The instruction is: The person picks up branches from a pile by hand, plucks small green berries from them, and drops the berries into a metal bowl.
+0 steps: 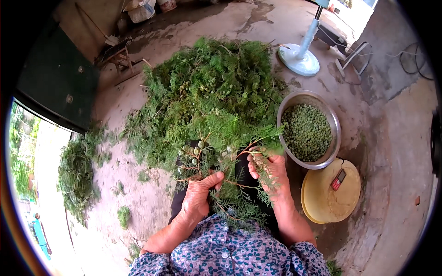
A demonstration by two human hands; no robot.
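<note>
My left hand (201, 193) is closed around the stem of a leafy evergreen branch (239, 154) held above my lap. Pale green cones (197, 151) cluster on its twigs just beyond that hand. On the right, my right hand (270, 171) has its fingers curled against a sprig of the same branch; whether a cone is between the fingertips is hidden. Beyond my knees lies a large heap of cut evergreen branches (202, 83). To the right of the heap, a metal basin (335, 124) holds many small green cones (306, 133).
A round yellow lid or stool top (317, 202) with a small red phone-like device (338, 179) sits below the basin. A fan stand (299, 60) rises at the far right. A smaller branch pile (78, 170) lies left, near a dark door (55, 78). A wooden stool (117, 57) stands far left.
</note>
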